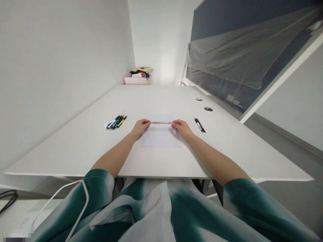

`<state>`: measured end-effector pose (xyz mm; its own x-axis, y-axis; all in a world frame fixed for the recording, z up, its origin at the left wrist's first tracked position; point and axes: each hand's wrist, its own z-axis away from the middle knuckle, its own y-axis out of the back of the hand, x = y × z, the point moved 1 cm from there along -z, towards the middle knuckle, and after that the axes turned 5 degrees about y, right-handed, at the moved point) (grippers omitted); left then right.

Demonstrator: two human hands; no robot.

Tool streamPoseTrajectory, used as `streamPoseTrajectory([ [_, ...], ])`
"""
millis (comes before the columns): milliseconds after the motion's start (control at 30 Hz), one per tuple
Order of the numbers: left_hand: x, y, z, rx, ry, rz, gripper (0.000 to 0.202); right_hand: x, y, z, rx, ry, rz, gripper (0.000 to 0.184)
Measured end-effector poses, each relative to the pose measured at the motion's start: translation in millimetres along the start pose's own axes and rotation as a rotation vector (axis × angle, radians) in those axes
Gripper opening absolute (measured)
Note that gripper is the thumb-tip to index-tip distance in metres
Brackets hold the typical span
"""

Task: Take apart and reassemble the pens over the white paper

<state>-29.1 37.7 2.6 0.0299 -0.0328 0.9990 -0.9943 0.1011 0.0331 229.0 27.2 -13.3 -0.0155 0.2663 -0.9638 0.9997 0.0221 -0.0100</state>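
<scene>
Between my two hands stretches a slim, straight pink-red stick with pale marks near its middle; I cannot tell its exact kind. My left hand (141,127) pinches the left end of the pink-red stick (160,122), and my right hand (182,127) has its fingers closed on the right end. The stick runs level from side to side over a white sheet of paper (161,138) on the table. Whether it touches the paper is unclear. Both hands are at the sheet's side edges, and the fingertips hide the stick's ends.
A bunch of several pens (116,122) lies left of my left hand. Right of my right hand are dark pens or markers (200,125). Two round cable holes (208,109) sit in the white table (156,97). A pink box (137,80) stands beyond the far edge; a plastic-covered dark panel (227,57) rises right.
</scene>
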Motion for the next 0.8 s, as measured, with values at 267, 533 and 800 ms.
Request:
streamPoseTrajectory([
  [267,-0.3,0.8,-0.1,0.006,-0.005,-0.028,0.021,0.4,0.1,-0.3,0.004,0.000,0.004,0.037],
  [533,-4.0,0.6,-3.6,0.005,-0.014,-0.023,0.019,2.2,0.8,-1.6,0.008,-0.003,0.010,0.039],
  [800,-5.4,1.1,-4.3,0.006,-0.019,-0.035,0.019,2.6,1.4,-1.9,-0.001,-0.005,0.022,0.039],
])
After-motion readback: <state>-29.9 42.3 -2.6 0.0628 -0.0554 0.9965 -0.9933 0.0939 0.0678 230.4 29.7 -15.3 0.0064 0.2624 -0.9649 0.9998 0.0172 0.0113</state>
